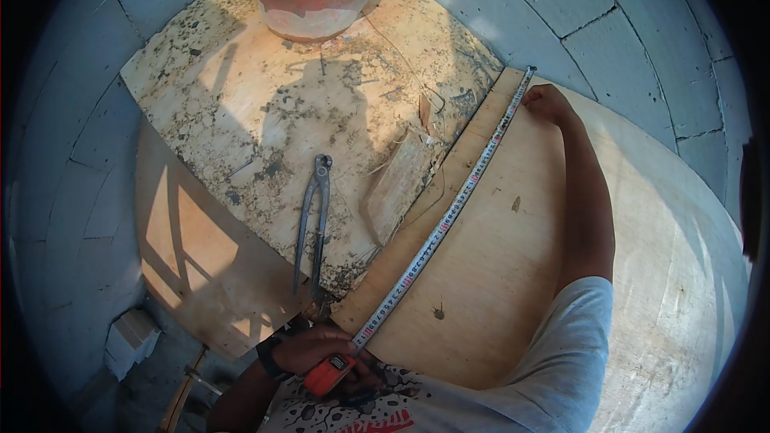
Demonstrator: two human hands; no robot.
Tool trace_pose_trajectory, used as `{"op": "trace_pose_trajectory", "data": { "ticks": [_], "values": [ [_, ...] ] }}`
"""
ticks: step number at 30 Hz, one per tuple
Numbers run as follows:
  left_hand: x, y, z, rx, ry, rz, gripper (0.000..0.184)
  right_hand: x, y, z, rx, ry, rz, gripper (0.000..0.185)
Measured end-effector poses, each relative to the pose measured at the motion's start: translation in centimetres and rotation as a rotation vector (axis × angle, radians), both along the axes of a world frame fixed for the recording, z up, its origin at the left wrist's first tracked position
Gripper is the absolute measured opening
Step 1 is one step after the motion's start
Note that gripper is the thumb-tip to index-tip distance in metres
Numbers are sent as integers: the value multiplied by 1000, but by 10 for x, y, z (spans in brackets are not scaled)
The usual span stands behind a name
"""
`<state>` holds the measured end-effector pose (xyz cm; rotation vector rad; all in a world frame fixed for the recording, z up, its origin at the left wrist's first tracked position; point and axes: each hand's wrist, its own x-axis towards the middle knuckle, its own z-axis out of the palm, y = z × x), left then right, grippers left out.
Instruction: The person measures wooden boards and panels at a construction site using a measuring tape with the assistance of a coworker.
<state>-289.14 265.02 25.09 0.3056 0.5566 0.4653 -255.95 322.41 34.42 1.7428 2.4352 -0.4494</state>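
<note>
A tape measure with a red case is at the bottom, close to my shirt. My left hand, with a dark band at the wrist, is closed around that case. The printed blade runs out diagonally across a pale plywood sheet to the sheet's far edge. At the far end my right hand is curled closed against the sheet, its fingertips right beside the blade. What its fingers hold, if anything, is hidden. Left of the blade, pincers with long handles lie on a dirty board.
The mortar-spattered board overlaps the plywood. A bucket with a yellow-edged rim stands on it at the back. A wood offcut lies near the board's right edge. Grey block walls curve around; a pale block sits lower left.
</note>
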Motion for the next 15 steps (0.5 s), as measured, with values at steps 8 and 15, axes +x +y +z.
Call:
{"op": "trace_pose_trajectory", "data": {
  "ticks": [8,15],
  "values": [
    [-1,2,-3,16,-12,-13,39,0,-6,12,-9,-42,33,22],
    [0,2,-3,34,-9,-12,40,1,-5,11,11,-30,83,19]
  ]
}}
